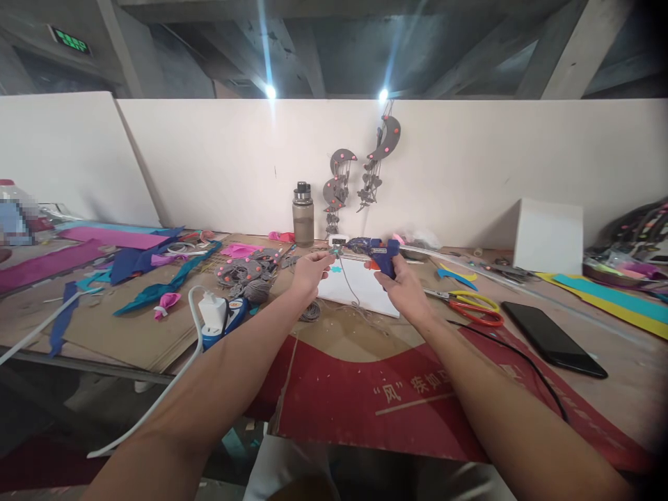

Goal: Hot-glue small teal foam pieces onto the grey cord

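Observation:
My right hand [410, 292] is wrapped round the grip of a blue hot glue gun [385, 256], its nozzle pointing left. Opposite it, the fingertips of my left hand [310, 275] pinch a small teal piece [337, 251], close to the nozzle. From that piece a grey cord [351, 287] hangs down over a white sheet [373, 292]. Another small teal cutout [336, 269] lies on the sheet. A coil of grey cord [311, 312] rests beside my left wrist. Whether the nozzle touches the teal piece is too small to tell.
Scissors [474, 306] and a black phone [553, 337] lie to the right. A power strip [222, 323] and grey yarn [255, 289] are on the left. A bottle [303, 219] stands at the back, near hanging moon-shaped ornaments [387, 139]. The glue gun's black cable [522, 351] crosses the cardboard.

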`<state>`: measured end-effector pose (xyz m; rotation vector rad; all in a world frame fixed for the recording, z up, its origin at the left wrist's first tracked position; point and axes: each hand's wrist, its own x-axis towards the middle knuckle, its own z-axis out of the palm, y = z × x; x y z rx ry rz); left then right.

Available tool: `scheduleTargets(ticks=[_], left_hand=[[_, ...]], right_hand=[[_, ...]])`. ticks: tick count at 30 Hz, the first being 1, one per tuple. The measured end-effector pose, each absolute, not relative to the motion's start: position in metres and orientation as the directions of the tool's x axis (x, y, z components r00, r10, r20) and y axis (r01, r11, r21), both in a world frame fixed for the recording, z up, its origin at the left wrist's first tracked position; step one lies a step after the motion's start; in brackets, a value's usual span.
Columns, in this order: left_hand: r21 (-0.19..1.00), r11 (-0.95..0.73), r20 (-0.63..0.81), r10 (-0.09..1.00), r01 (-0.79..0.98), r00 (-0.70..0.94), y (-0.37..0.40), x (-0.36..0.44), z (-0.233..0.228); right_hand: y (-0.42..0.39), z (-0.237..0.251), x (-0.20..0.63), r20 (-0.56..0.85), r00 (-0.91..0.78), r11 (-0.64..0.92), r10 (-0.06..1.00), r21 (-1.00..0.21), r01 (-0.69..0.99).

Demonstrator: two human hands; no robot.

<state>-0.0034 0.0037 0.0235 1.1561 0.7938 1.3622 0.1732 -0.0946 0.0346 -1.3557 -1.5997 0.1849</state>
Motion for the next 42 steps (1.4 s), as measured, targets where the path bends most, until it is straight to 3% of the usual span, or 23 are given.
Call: scheduleTargets(ticks=[13, 42], left_hand=[[0.923, -0.158, 0.221, 0.964, -0.35, 0.147, 0.001, -0.004, 0.024], [0.923, -0.239, 0.289, 0.948, -0.303, 0.134, 0.002, -0.001, 0.023]], right_hand=[[-0.093, 0.032, 0.174, 0.598, 0.062, 0.426, 0.799, -0.636, 0.643], [-0.092, 0.029, 0.17, 0.61, 0.091, 0.348, 0.787, -0.561, 0.752]])
